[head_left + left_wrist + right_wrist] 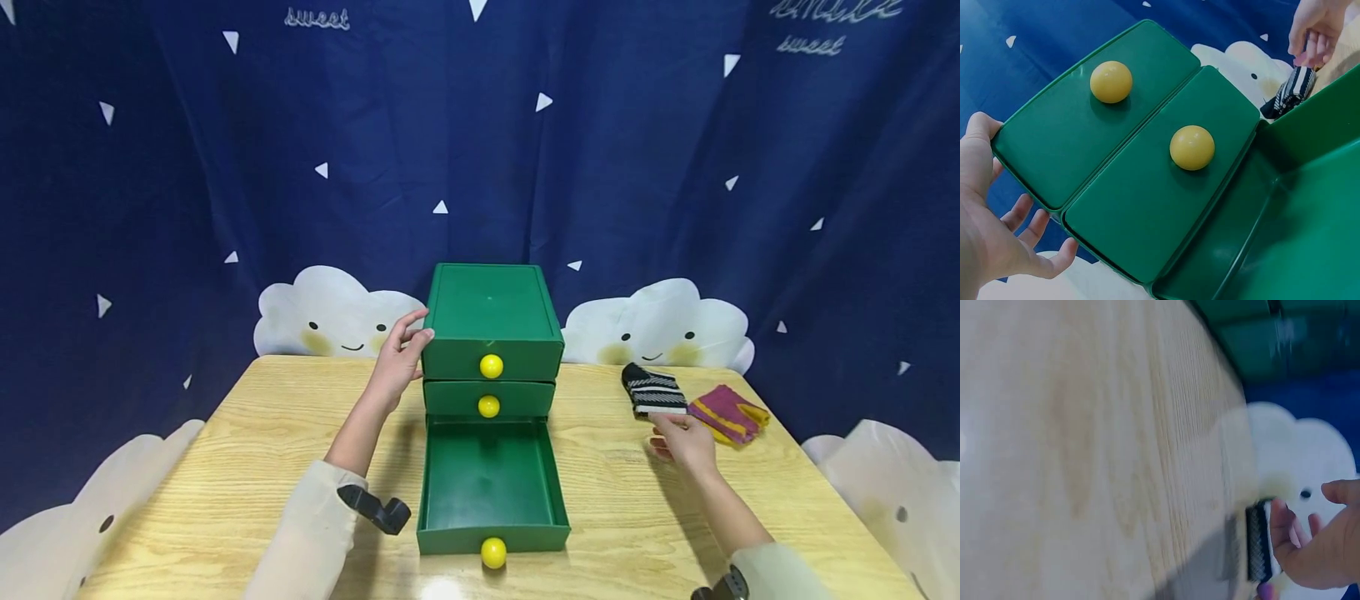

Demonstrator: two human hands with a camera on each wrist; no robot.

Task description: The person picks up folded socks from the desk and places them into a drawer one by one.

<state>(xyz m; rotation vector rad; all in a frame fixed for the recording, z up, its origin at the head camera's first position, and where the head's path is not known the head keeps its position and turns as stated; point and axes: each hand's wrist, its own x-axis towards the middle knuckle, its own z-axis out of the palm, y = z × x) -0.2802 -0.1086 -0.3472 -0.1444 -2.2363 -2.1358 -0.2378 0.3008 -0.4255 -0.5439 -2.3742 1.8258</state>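
A green drawer cabinet [491, 304] with yellow ball knobs stands mid-table, its bottom drawer [487, 467] pulled out with nothing inside, its upper two drawers closed. My left hand [397, 358] rests against the cabinet's left side; in the left wrist view its fingers [1035, 228] are spread loosely along that side. At the right, my right hand [684, 442] hovers just in front of a folded black-and-white striped sock [654, 390], with fingers slightly bent and nothing in them. Beside that lies a folded purple-and-yellow sock [727, 414]. The right wrist view is blurred.
The wooden table [292, 425] carries the cabinet and socks. Behind it hangs a dark blue curtain [375, 125] with white triangles and clouds. The pulled-out drawer's front knob [493, 552] sticks out toward the table's near side.
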